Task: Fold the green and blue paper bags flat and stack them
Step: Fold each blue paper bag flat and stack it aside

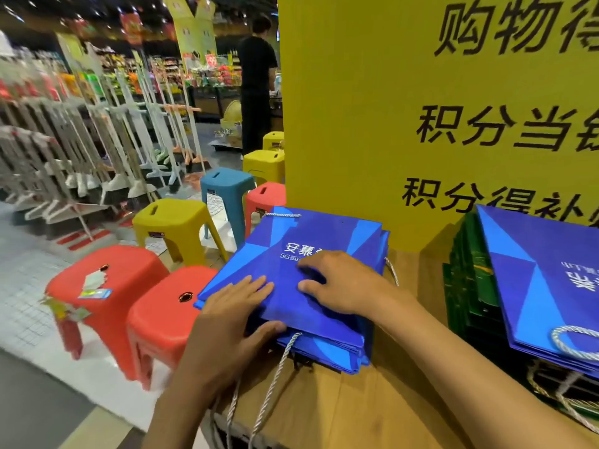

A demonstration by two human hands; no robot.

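Wood table (340, 413), flat glossy blue bags (327, 233), left hand (231, 309), right hand (340, 281) pressing

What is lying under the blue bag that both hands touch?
More flat blue bags, seen only by their edges, with cord handles hanging out, on the wooden table. Their faces and number are covered.

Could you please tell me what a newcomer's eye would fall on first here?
The left hand and right hand press flat on a stack of blue bags at the left end of the wooden table. Behind it rises a big yellow sign with black characters; red, yellow and blue plastic stools stand on the floor to the left.
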